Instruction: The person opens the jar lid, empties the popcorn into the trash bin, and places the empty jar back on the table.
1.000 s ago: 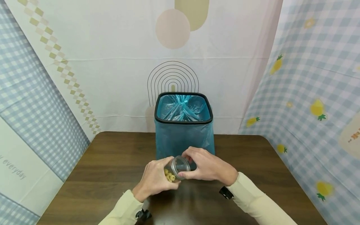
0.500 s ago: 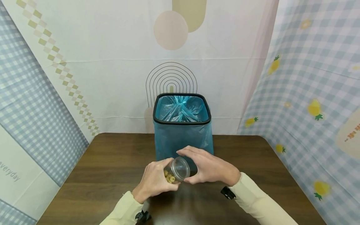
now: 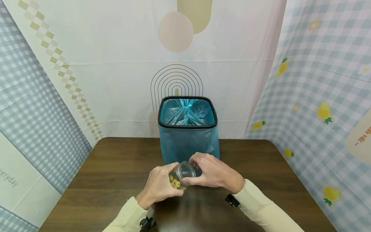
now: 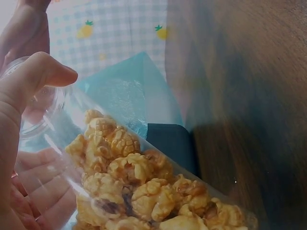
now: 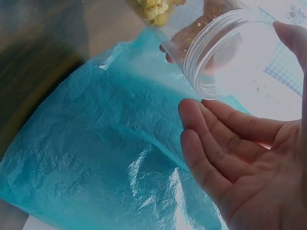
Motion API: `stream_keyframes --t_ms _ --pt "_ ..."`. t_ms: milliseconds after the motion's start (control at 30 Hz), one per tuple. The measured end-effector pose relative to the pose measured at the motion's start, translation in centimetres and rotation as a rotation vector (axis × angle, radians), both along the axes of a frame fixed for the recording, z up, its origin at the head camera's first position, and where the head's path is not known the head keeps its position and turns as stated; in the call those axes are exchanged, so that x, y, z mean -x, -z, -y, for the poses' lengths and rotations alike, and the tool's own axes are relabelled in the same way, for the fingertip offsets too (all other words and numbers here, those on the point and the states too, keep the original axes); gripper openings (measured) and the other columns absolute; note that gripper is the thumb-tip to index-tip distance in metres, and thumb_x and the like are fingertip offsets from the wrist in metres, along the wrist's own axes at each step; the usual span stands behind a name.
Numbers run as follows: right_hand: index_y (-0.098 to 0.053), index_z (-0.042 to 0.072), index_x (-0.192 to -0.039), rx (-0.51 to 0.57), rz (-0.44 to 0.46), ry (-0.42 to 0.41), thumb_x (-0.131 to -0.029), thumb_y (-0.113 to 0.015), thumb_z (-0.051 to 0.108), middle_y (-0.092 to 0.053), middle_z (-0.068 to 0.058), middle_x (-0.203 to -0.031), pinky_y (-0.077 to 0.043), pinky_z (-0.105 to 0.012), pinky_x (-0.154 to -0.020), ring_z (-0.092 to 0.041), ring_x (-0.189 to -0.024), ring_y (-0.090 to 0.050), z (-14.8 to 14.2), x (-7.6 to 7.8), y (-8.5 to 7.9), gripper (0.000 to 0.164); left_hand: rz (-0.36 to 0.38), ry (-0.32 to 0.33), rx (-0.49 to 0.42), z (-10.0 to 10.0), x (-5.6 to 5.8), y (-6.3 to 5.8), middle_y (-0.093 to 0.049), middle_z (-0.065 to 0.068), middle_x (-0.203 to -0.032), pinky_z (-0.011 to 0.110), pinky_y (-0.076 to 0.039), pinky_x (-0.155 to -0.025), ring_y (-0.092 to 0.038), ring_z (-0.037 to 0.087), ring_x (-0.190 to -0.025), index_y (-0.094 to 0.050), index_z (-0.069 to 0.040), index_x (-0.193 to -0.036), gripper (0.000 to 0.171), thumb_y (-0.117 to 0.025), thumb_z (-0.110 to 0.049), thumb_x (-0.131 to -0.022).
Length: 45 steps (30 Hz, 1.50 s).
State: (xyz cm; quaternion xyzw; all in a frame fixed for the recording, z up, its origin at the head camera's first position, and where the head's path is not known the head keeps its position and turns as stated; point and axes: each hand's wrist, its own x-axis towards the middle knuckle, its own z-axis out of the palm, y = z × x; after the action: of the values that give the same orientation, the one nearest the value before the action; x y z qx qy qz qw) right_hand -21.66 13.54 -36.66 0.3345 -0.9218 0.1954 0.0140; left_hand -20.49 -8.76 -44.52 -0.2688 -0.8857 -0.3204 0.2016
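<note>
A clear jar of caramel popcorn lies tilted between my two hands, in front of the bin. My left hand grips the body, its thumb along the near side. The jar's clear, ridged lid end points to the right. My right hand holds that end, thumb on the near edge and fingers curled at the far edge. In the right wrist view, the fingers sit at the ringed rim. The popcorn is gathered towards the jar's lower, left part.
Right behind the hands stands a bin with a black rim and a blue plastic bag, gathered in a knot inside. It rests on a dark wooden table. Patterned cloths surround the table at the back and sides.
My right hand held the lid end, opened away from it half a second ago, and now grips it again. The left hand has kept the jar in nearly the same place.
</note>
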Motion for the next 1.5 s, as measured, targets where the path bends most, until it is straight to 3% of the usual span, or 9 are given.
stream_keyframes --t_ms 167,567,667,767,933,1067,1200,1500 --pt "-0.062 0.019 -0.113 0.017 0.007 -0.049 -0.078 -0.061 0.07 -0.06 0.009 -0.098 -0.052 -0.022 -0.076 -0.01 -0.089 -0.061 -0.1 0.1 0.2 0.062 0.0 0.001 0.008 0.0 0.0 0.0 -0.065 -0.018 -0.088 0.013 -0.047 -0.059 -0.059 -0.001 -0.066 -0.064 -0.023 -0.114 0.068 -0.087 -0.047 -0.055" --pt "-0.049 0.016 -0.134 0.061 -0.04 -0.266 -0.079 -0.075 0.044 -0.054 0.004 -0.126 -0.053 -0.031 -0.093 -0.011 -0.111 -0.056 -0.9 0.3 0.4 0.067 -0.039 -0.003 0.012 -0.1 0.1 0.3 -0.067 -0.016 -0.091 0.016 -0.049 -0.061 -0.061 0.001 -0.07 -0.064 -0.022 -0.114 0.07 -0.088 -0.045 -0.052" --pt "-0.046 0.014 -0.139 0.052 -0.055 -0.257 -0.077 -0.077 0.043 -0.052 0.004 -0.131 -0.053 -0.031 -0.095 -0.012 -0.115 -0.055 -0.9 0.2 0.3 0.075 -0.045 -0.008 0.017 0.0 0.0 0.3 -0.068 -0.016 -0.091 0.016 -0.049 -0.061 -0.062 0.0 -0.07 -0.064 -0.022 -0.114 0.07 -0.087 -0.046 -0.053" --pt "-0.046 0.014 -0.14 0.039 -0.06 -0.18 -0.078 -0.071 0.055 -0.054 0.004 -0.13 -0.053 -0.031 -0.094 -0.01 -0.114 -0.056 -0.8 0.0 0.3 0.078 -0.043 -0.014 0.018 0.0 0.1 0.3 -0.068 -0.016 -0.091 0.015 -0.049 -0.06 -0.061 0.0 -0.069 -0.065 -0.022 -0.115 0.07 -0.087 -0.047 -0.053" --pt "-0.06 0.017 -0.12 0.029 -0.01 -0.017 -0.081 -0.052 0.075 -0.061 0.008 -0.103 -0.052 -0.023 -0.074 -0.01 -0.089 -0.061 -0.2 -0.4 0.6 0.07 -0.025 -0.011 0.011 -0.1 0.0 0.3 -0.067 -0.017 -0.091 0.014 -0.048 -0.06 -0.06 0.0 -0.067 -0.065 -0.022 -0.115 0.069 -0.086 -0.048 -0.055" --pt "-0.063 0.018 -0.108 0.014 0.022 0.033 -0.082 -0.048 0.077 -0.06 0.007 -0.089 -0.046 -0.019 -0.064 -0.012 -0.078 -0.059 0.1 -0.4 0.7 0.066 -0.017 -0.009 0.01 -0.2 0.0 0.3 -0.067 -0.017 -0.09 0.015 -0.049 -0.06 -0.061 0.0 -0.068 -0.064 -0.022 -0.114 0.069 -0.087 -0.048 -0.054" --pt "-0.062 0.018 -0.111 0.011 0.025 0.012 -0.082 -0.052 0.074 -0.06 0.007 -0.092 -0.048 -0.019 -0.066 -0.008 -0.08 -0.057 0.1 -0.3 0.7 0.064 -0.012 -0.013 0.011 -0.2 0.0 0.3 -0.066 -0.018 -0.09 0.015 -0.048 -0.06 -0.06 0.0 -0.067 -0.065 -0.023 -0.114 0.069 -0.087 -0.048 -0.054" --pt "-0.054 0.019 -0.129 0.014 0.006 -0.146 -0.081 -0.069 0.055 -0.058 0.006 -0.112 -0.053 -0.023 -0.083 -0.005 -0.096 -0.055 -0.4 -0.2 0.2 0.061 -0.019 -0.029 0.009 -0.1 0.1 0.5 -0.068 -0.016 -0.091 0.015 -0.047 -0.059 -0.061 0.003 -0.067 -0.065 -0.023 -0.115 0.071 -0.087 -0.048 -0.052"
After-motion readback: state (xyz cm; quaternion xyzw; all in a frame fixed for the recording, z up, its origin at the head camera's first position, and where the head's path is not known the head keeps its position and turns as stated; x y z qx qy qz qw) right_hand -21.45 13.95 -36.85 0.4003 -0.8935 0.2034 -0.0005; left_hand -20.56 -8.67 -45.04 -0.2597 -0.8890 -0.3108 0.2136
